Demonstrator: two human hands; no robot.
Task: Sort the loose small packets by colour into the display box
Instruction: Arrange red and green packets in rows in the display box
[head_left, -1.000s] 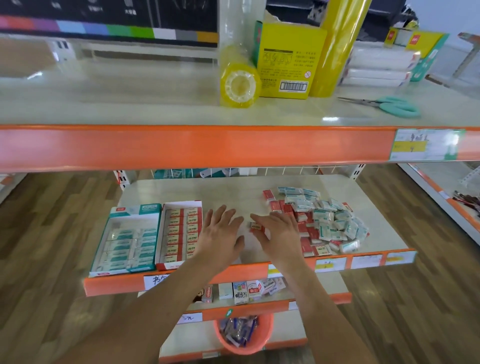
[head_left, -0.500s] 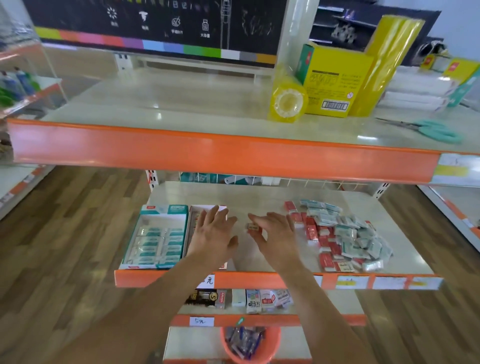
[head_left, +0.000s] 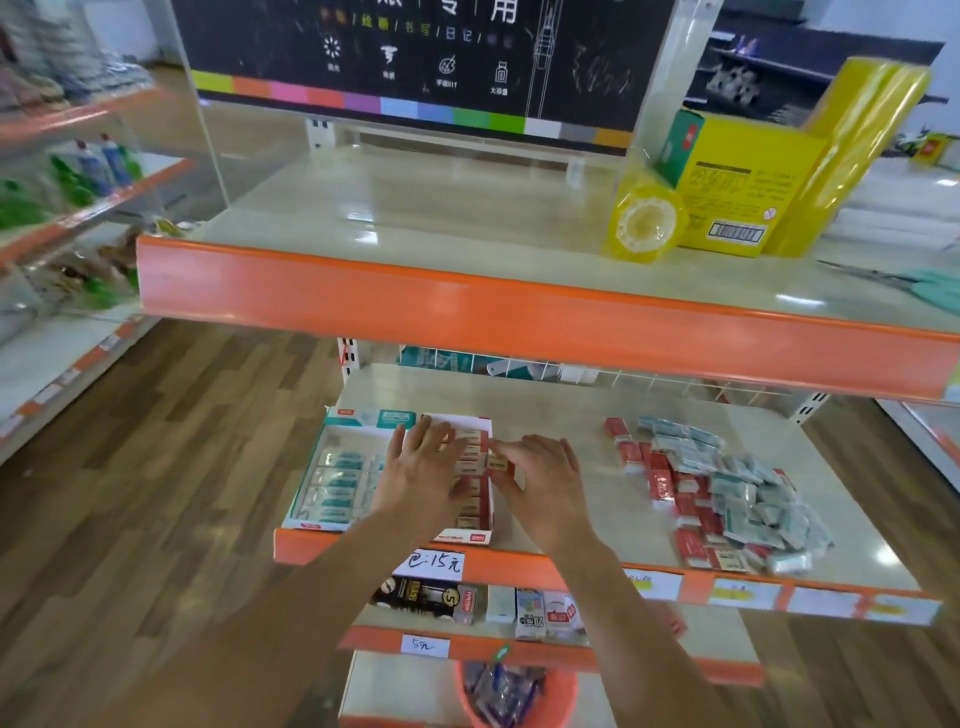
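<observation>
Right hand (head_left: 545, 486) pinches one red packet (head_left: 497, 462) at red display box (head_left: 480, 519) right edge. Left hand (head_left: 423, 467) flat, fingers spread, over box. Loose packets (head_left: 727, 493) well right of box.

The shelf boards (head_left: 467, 208) look like pale laminate with a smooth, glossy face that throws back light, and their orange front strips (head_left: 519, 317) look like smooth plastic or painted metal. The floor (head_left: 171, 467) at lower left shows brown wood grain with a dull sheen. The loose packets (head_left: 727, 488) at right wear shiny clear wrap, the 2 display boxes (head_left: 358, 418) look like printed card, and the yellow roll (head_left: 647, 226) at upper right is glossy film.
</observation>
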